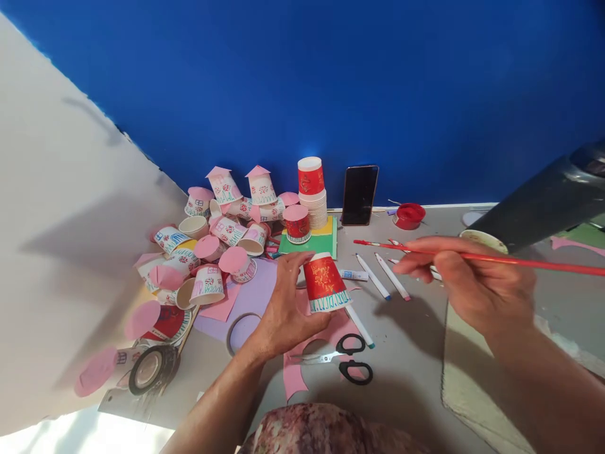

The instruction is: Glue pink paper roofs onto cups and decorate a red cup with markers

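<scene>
My left hand grips an upside-down red paper cup with gold print, its thumb and fingers around the side. Green strokes run along the cup's white lower band. In my right hand is a slim red paintbrush, pinched between thumb and fingers. Its tip points left, apart from the cup and above the markers. Below the cup lie scissors with black handles on pink paper. White markers rest between my two hands.
Decorated paper cups, many with pink paper tops, are piled at the left. Behind stand a cup stack and a phone against the blue wall. Red ribbon, a dark cylinder and black tape are around.
</scene>
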A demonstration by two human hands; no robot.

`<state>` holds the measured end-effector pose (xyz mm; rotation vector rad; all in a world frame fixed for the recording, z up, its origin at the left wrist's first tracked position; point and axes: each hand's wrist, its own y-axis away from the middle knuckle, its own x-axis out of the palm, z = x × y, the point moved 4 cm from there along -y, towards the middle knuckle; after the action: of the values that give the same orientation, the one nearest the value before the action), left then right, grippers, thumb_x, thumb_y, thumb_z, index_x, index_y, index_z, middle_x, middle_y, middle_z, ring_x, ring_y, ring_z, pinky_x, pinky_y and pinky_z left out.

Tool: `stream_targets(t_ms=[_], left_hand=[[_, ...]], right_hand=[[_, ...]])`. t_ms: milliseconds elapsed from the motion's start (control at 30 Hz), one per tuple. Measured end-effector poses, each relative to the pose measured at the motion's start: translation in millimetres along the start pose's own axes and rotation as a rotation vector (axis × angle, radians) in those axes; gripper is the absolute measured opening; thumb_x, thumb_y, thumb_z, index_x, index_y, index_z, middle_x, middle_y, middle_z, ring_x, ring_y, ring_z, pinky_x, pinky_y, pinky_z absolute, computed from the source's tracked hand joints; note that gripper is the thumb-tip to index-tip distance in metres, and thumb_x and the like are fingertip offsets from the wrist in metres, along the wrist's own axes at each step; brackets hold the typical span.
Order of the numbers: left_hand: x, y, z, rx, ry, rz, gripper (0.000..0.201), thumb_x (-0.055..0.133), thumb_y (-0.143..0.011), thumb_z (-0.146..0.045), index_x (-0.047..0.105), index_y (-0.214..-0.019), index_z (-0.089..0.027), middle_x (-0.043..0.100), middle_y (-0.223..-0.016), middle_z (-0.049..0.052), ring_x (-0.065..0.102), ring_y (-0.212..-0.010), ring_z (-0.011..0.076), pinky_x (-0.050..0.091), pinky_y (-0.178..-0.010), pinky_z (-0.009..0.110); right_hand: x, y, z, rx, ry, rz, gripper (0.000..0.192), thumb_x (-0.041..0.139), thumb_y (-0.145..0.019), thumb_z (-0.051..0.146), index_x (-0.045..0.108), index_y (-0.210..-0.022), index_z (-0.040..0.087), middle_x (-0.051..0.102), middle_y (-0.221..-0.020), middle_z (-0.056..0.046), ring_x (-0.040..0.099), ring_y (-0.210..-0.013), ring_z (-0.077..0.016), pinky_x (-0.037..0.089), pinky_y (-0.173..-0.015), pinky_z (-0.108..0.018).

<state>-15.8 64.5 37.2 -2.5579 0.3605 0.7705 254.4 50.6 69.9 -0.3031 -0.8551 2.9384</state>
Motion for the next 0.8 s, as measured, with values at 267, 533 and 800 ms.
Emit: stream_targets(t_ms=[267, 533, 800], left_hand=[[1.9, 2.2, -1.2, 0.013, -0.032, -0.014, 0.087, 0.083, -0.072, -0.019, 0.039, -0.147, -0.031, 0.046, -0.141, 0.011, 0.052, -0.136, 0.0361, 0.051, -0.112, 0.058], [2.5, 4.6, -4.3, 0.022, -0.015, 0.015, 0.089, 0.084, -0.071, -0.022, 0.038, -0.147, -0.031, 0.047, -0.141, 0.012, 0.053, -0.134, 0.0366, 0.05, -0.113, 0.059], [3.7, 4.1, -7.7, 0.045, -0.008, 0.016, 0.087, 0.081, -0.069, -0.018, 0.041, -0.145, -0.03, 0.05, -0.139, 0.011, 0.054, -0.134, 0.0363, 0.048, -0.116, 0.058]], right_hand=[[3.4, 7.0, 10.3, 0.01, -0.081, 0.015, 0.022, 0.064, -0.106, 0.027, 0.083, -0.108, 0.035, 0.079, -0.086, -0.003, 0.065, -0.067, -0.0182, 0.051, -0.054, -0.034], [15.8, 7.7, 12.9, -0.008, -0.11, 0.181, 0.023, 0.061, -0.107, 0.025, 0.082, -0.11, 0.033, 0.079, -0.084, -0.003, 0.066, -0.067, -0.0196, 0.052, -0.053, -0.034], [23.2, 5.3, 13.2, -0.056, -0.083, 0.312, 0.025, 0.055, -0.109, 0.026, 0.08, -0.111, 0.03, 0.078, -0.088, -0.005, 0.065, -0.067, -0.0189, 0.051, -0.057, -0.035]])
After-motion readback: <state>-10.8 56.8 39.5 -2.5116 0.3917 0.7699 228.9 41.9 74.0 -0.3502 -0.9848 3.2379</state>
